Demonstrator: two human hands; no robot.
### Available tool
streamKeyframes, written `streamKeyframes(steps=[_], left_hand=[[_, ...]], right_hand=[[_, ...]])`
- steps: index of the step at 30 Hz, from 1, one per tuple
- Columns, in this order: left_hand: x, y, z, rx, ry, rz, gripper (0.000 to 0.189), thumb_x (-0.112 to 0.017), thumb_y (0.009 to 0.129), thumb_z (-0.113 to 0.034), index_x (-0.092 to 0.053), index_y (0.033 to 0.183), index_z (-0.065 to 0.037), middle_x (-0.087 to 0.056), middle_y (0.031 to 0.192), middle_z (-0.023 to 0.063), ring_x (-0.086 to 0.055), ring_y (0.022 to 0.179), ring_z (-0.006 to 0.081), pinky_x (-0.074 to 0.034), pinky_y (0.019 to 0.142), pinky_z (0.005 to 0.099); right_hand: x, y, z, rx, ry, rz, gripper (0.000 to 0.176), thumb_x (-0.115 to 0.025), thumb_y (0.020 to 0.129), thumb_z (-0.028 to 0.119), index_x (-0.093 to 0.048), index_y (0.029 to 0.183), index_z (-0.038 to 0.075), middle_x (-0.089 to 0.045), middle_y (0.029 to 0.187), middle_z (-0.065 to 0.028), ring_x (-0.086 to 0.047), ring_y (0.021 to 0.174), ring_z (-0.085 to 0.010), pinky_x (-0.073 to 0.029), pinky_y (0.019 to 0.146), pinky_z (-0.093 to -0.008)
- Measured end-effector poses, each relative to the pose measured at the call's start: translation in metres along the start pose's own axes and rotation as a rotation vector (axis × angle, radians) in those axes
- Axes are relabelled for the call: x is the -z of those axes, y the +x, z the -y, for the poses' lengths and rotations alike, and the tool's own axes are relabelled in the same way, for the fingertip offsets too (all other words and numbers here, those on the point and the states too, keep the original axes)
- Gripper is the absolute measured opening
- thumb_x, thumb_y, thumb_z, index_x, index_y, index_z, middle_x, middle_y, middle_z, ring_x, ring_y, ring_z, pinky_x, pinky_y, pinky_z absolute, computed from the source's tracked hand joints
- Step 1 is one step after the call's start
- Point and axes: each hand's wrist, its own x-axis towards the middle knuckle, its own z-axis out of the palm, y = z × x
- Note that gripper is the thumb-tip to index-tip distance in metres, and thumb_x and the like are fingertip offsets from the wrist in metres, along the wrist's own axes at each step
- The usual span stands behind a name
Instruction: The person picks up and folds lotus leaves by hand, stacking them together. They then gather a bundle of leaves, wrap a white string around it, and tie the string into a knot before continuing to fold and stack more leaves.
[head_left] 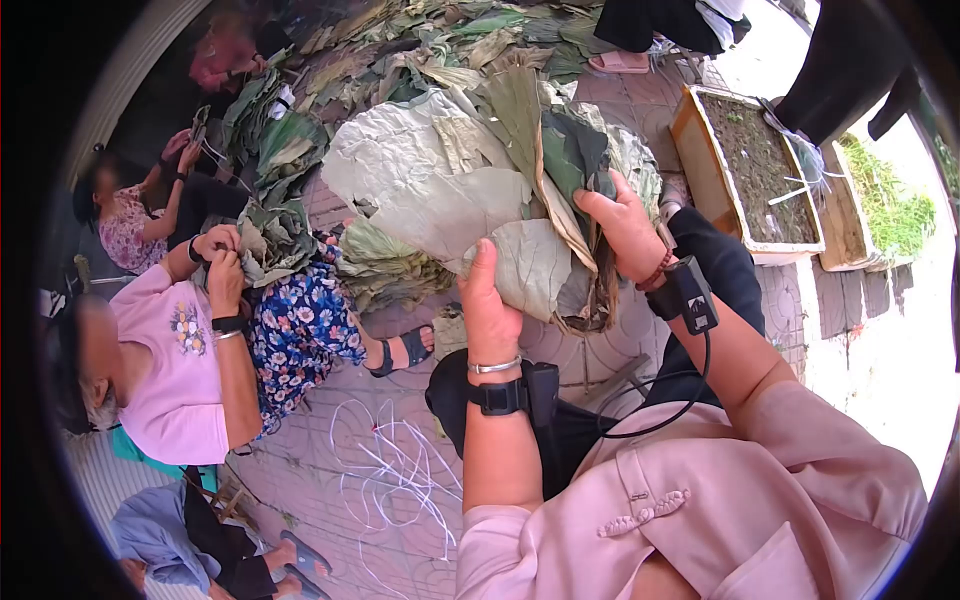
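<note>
A bundle of large dried lotus leaves (440,165), pale grey-green with brown folded edges, is held up before me. My left hand (490,310) grips its lower near side, thumb up on the leaf and the fingers hidden behind. At the bundle's right side, my right hand (628,228) is closed around the folded dark green and brown leaves, thumb pointing left. Both wrists wear black straps with small devices, and a cable runs from the right one. Below and left of the bundle, another stack of folded leaves (390,268) rests near the ground.
A pile of loose leaves (420,55) covers the paving at the back. White string (395,470) lies tangled on the ground. To the right stand a soil-filled box (755,170) and a planter of green shoots (885,195). Co-workers sit at left, one in pink (185,350) handling leaves.
</note>
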Motion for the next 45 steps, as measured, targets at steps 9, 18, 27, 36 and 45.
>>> streamKeyframes(steps=[9,18,27,36,45], left_hand=[[-0.009,-0.005,-0.008,0.062,-0.202,-0.022,0.067,-0.045,0.088,-0.055,-0.039,0.130,-0.003,-0.046,0.130,0.0107,-0.046,0.118,0.0260,-0.035,0.101,0.0404],[-0.006,-0.004,-0.006,0.028,-0.098,-0.182,0.062,-0.042,0.091,-0.051,-0.034,0.136,-0.010,-0.043,0.135,0.0049,-0.042,0.121,0.0226,-0.033,0.102,0.0387],[-0.007,0.001,-0.002,0.055,-0.101,-0.111,0.056,-0.039,0.094,-0.045,-0.033,0.137,-0.009,-0.042,0.136,0.0050,-0.042,0.122,0.0230,-0.033,0.102,0.0383],[0.025,0.003,0.012,0.064,-0.315,0.125,0.057,-0.035,0.093,-0.047,-0.031,0.137,-0.011,-0.037,0.138,0.0099,-0.037,0.125,0.0292,-0.031,0.104,0.0452],[0.088,-0.022,0.039,-0.284,0.725,-0.081,0.058,-0.039,0.092,-0.044,-0.030,0.138,-0.010,-0.034,0.140,0.0124,-0.032,0.127,0.0286,-0.028,0.105,0.0439]], right_hand=[[0.003,0.003,0.018,-0.206,0.686,0.150,0.025,-0.051,0.085,0.005,-0.054,0.110,0.000,-0.062,0.103,-0.0090,-0.062,0.088,-0.0196,-0.050,0.079,-0.0340],[-0.018,-0.008,0.044,-0.004,0.478,0.240,0.026,-0.053,0.086,0.007,-0.053,0.111,0.001,-0.060,0.104,-0.0051,-0.059,0.091,-0.0147,-0.048,0.082,-0.0303],[-0.020,-0.015,0.050,0.056,0.458,0.247,0.030,-0.053,0.086,0.007,-0.052,0.116,0.002,-0.059,0.106,-0.0036,-0.056,0.093,-0.0107,-0.046,0.082,-0.0280],[-0.024,-0.022,0.061,0.125,0.269,0.260,0.020,-0.056,0.085,0.007,-0.057,0.105,0.005,-0.060,0.093,0.0008,-0.054,0.083,-0.0074,-0.045,0.075,-0.0249],[0.003,-0.003,0.045,0.009,0.529,0.187,0.023,-0.053,0.084,0.004,-0.056,0.107,0.003,-0.061,0.102,-0.0051,-0.059,0.091,-0.0159,-0.048,0.080,-0.0309]])
